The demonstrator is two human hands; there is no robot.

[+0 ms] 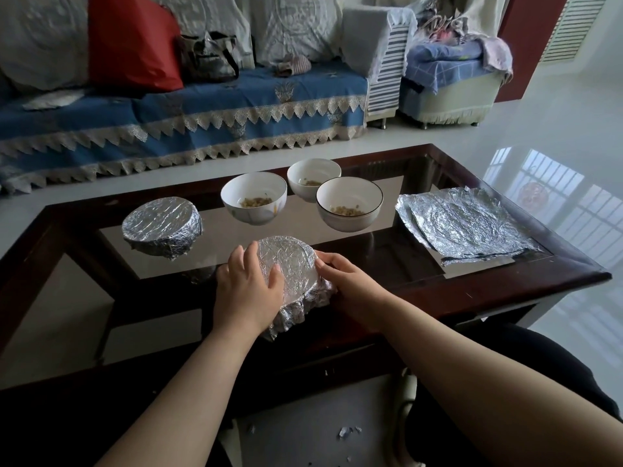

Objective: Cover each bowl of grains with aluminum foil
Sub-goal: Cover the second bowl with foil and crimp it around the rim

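The foil-draped bowl (293, 281) sits at six o'clock on the glass-topped coffee table (505, 288), close to us so both hands reach its rim. Our left hand (249, 291) presses flat over its left side, fingers nearly straight, steadying it; our right hand (347, 278) curls against the right edge, apparently pinching foil down, though the fingertips are partly hidden. A finished wrapped bowl (161, 225) waits at nine o'clock, three uncovered bowls (253, 197) at twelve, and spare foil sheets (462, 225) at three, within reach.

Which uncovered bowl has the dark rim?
The rightmost open bowl, nearest the foil sheets; the other two open bowls have plain white rims.
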